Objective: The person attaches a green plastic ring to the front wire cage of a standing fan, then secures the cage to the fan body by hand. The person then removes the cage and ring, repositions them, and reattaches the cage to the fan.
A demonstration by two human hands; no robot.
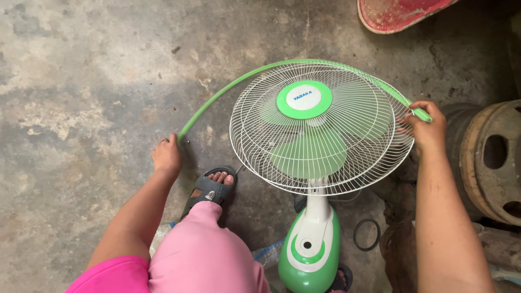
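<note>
A green and white stand fan lies tilted on the concrete floor, its white wire grille facing up with green blades behind. A long green rim band arcs over the top of the grille, loose on the left side. My left hand grips the band's left end, away from the grille. My right hand holds the band's right end against the grille's right edge. The fan's green and white neck points toward me.
My leg in pink trousers and a sandalled foot sit left of the fan's neck. A rusty wheel rim stands at the right, a red basin at the top, a black rubber ring on the floor.
</note>
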